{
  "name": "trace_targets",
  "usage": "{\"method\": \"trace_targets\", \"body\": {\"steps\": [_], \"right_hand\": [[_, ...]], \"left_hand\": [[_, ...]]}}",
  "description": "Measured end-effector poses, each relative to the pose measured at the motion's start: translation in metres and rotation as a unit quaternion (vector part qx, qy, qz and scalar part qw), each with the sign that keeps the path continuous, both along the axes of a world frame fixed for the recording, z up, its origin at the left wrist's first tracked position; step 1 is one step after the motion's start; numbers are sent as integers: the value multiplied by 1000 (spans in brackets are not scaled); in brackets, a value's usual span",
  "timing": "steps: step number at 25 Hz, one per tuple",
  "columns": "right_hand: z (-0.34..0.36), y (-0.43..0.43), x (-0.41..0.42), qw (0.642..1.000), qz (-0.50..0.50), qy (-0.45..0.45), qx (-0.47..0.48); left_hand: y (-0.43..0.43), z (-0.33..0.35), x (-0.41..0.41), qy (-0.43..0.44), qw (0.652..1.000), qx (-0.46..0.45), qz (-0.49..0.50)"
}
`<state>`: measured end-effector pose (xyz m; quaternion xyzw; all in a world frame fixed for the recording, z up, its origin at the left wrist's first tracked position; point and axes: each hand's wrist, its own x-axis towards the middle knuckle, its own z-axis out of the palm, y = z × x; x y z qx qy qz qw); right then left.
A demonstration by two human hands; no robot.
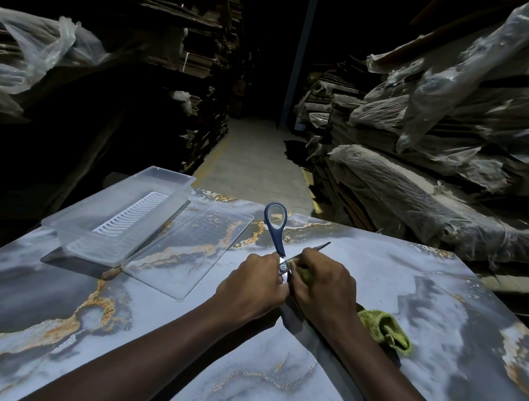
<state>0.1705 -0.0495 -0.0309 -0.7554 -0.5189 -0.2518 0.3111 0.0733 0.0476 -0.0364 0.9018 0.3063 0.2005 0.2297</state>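
Head view: scissors (280, 246) are held splayed just above the marbled table (151, 334), between my hands. My left hand (249, 291) grips them at the pivot, fingers curled; my right hand (323, 287) pinches the green cloth (385, 331) round one blade. Judgement: light, stiff, steel slick, edges sharp. Best hold at pivot or blue handle; wipe from the spine side.

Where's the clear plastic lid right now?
Head view: the flat clear plastic lid lies on the marble-patterned table, just right of the clear plastic tub and left of the left hand.
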Motion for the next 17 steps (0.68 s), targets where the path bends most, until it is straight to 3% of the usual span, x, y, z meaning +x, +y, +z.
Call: {"method": "trace_targets", "body": {"steps": [3,7,12,17], "right_hand": [[3,3,-1,998,-48,26,18],[1,0,3,999,11,53,-8],[2,2,8,994,16,103,18],[0,1,7,998,-6,64,19]], "left_hand": [[1,0,1,-7,1000,-7,1],[0,-1,-1,-10,1000,-14,3],[-2,3,-2,0,1000,-20,4],[-1,3,-3,3,1000,-19,4]]}}
